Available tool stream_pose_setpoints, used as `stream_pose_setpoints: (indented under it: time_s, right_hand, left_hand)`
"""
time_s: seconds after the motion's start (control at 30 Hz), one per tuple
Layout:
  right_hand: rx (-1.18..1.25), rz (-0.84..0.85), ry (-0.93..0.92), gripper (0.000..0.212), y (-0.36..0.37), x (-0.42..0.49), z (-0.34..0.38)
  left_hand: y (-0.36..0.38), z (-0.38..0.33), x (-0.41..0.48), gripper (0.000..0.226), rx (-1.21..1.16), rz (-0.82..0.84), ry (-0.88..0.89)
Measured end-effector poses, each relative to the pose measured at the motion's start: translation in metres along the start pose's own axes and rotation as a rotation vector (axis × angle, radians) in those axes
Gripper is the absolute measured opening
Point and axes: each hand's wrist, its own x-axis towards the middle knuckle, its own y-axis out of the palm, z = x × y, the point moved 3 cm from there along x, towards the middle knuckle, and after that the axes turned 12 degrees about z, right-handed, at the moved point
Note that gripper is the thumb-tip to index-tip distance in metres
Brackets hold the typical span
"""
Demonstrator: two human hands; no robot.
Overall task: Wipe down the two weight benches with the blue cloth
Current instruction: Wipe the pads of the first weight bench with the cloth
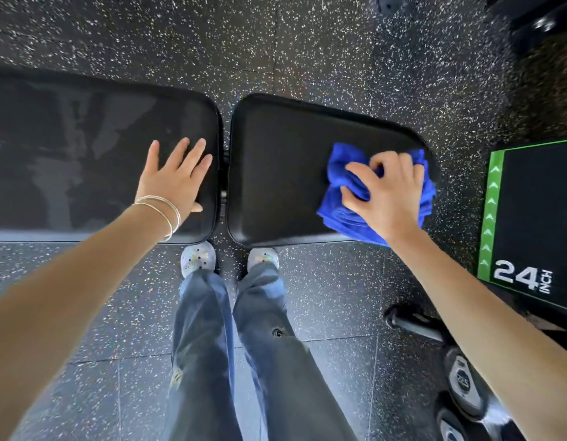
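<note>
Blue cloth [339,211] squeezed in my right grip [387,198] wipes the worktop [275,179] beneath; left grip [170,183] flat, empty. Next, I'd rub toward it.

We get bright, even light with soft shadows; a faint one lies beside the cloth [339,167]. Pale, streaky glare sits on the left bench [85,148]. Our wide lens bends the edges, and the dumbbells [463,386] and top right corner are smeared with blur.
</note>
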Motion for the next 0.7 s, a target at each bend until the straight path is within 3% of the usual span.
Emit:
stream_pose_setpoints:
  time_s: [0.1,0.27,0.53,0.7]
  right_hand:
    - [0.057,-0.047,0.185,0.028,-0.001,-0.024,-0.035]
    - [0.128,-0.072,0.453,0.026,0.01,-0.035,-0.002]
    - [0.038,-0.084,0.133,0.019,0.027,-0.035,0.089]
    - [-0.001,-0.037,-0.045,0.026,0.039,-0.02,0.153]
  left_hand:
    - [0.002,-0.001,-0.006,0.09,0.0,0.022,-0.015]
    - [0.002,-0.012,-0.011,0.103,-0.07,0.092,-0.051]
    - [0.018,-0.018,-0.017,0.095,-0.129,0.031,-0.044]
    - [0.034,-0.011,-0.031,0.086,-0.173,-0.061,0.041]
